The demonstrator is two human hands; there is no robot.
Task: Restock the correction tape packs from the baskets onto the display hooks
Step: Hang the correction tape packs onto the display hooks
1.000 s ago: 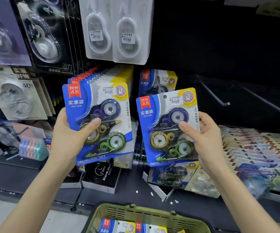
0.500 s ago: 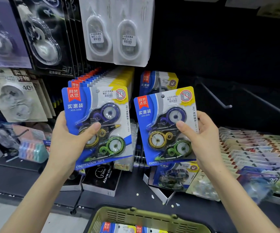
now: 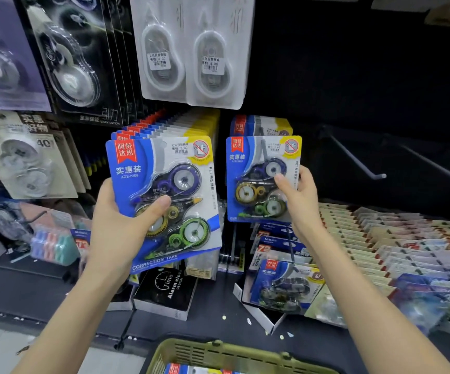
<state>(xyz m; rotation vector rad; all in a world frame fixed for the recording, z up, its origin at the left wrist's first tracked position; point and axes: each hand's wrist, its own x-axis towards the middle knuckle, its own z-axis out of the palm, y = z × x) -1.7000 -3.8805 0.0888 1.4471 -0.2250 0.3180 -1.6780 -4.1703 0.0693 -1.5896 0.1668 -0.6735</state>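
1. Head view, the hands: the left hand (image 3: 121, 230) grips a blue-and-yellow correction tape pack, the first pack (image 3: 161, 168), at its lower left corner. The thumb lies across the clear blister and the fingers are hidden behind the card. This pack is held upright, tilted a little, in front of the display.
2. The right hand (image 3: 302, 203) grasps a second pack (image 3: 256, 182) of the same kind by its right edge. The thumb presses the front of the blister and the fingers curl round behind.
3. The second pack is raised against a grey wire hook (image 3: 263, 147), and the hook's end shows in front of the top of the card, at the hang hole. One more hung pack (image 3: 261, 125) sits just behind it on that hook.
4. Behind the first pack, a full row of matching packs (image 3: 169, 125) hangs on the neighbouring peg to the left, showing only their red, blue and yellow tops.
5. To the right, a bare wire hook (image 3: 358, 157) juts from the dark back panel, with another bare one beyond it.
6. At the bottom edge, an olive-green basket (image 3: 218, 352) holds more basket packs (image 3: 186, 369), of which only the tops show.
7. White blister packs (image 3: 191, 49) hang above the two hooks, and black packs (image 3: 78, 63) hang at upper left.
8. On the dark shelf (image 3: 218, 314) a black alarm clock box (image 3: 169, 290) stands below the first pack. An open white box (image 3: 258, 317) below the second pack holds a lying pack (image 3: 280, 287). Rows of flat packets (image 3: 407, 238) fill the shelf to the right.
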